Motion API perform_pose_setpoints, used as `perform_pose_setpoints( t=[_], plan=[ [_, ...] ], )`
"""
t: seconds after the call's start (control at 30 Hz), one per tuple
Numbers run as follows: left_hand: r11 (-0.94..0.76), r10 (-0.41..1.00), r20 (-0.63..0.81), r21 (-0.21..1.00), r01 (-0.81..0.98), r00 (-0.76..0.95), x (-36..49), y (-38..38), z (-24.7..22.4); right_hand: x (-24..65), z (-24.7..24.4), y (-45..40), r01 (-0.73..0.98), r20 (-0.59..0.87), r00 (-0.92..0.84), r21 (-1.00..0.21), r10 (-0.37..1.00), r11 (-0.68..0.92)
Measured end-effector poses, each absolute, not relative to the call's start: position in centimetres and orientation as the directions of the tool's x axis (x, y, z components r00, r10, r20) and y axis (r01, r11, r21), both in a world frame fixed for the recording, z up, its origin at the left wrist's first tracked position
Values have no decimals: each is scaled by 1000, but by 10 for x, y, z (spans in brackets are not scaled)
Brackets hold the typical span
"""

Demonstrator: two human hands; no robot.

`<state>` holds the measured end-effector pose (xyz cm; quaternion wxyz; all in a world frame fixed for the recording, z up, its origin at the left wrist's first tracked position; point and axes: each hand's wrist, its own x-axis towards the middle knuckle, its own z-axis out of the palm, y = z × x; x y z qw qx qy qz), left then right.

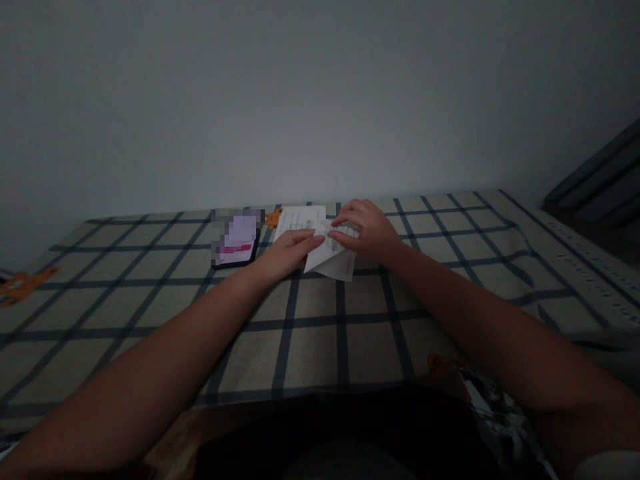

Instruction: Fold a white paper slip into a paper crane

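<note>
A folded white paper (324,253) with faint print is held a little above a checked cloth, near the middle of the view. My left hand (293,250) grips its left edge, with the thumb on top. On the right side my right hand (366,230) has its thumb and fingers curved over the paper, the thumb tip touching it and the fingers apart from the thumb. A lower flap of the paper hangs toward me. Behind my left hand a printed white sheet (290,219) lies on the cloth.
A phone (237,241) with a lit, partly blurred screen lies left of the papers. The checked cloth (315,347) covers the table, up to a grey wall (310,100). A dark slatted object (600,173) stands at the far right.
</note>
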<state>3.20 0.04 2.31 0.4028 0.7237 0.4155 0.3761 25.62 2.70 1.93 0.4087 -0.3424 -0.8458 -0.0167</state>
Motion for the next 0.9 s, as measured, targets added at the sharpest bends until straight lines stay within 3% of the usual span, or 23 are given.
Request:
perform_pose_setpoints(
  t=[0.1, 0.23, 0.33, 0.43, 0.53, 0.6, 0.9],
  plan=[
    [-176, 924, 91, 964, 202, 372, 32, 2, 24, 254, 26, 24, 532, 679, -328, -442, 657, 722],
    [19, 935, -45, 997, 76, 351, 28, 7, 28, 253, 32, 20, 315, 450, -197, -813, 871, 490],
    [73, 918, -93, 995, 67, 386, 24, 11, 29, 253, 31, 22, 199, 365, -195, -894, 910, 401],
    [56, 923, -68, 997, 44, 378, 25, 12, 29, 255, 29, 24, 237, 453, -200, -838, 869, 491],
    [-7, 949, 15, 1000, -27, 316, 26, 13, 28, 257, 31, 22, 379, 673, -292, -572, 680, 728],
    [-38, 944, 63, 996, -82, 325, 25, 15, 29, 256, 34, 18, 387, 762, -317, -439, 564, 811],
    [-240, 904, 261, 965, -106, 337, 23, 22, 21, 248, 37, 4, 280, 821, -269, -433, 503, 857]
  ],
)
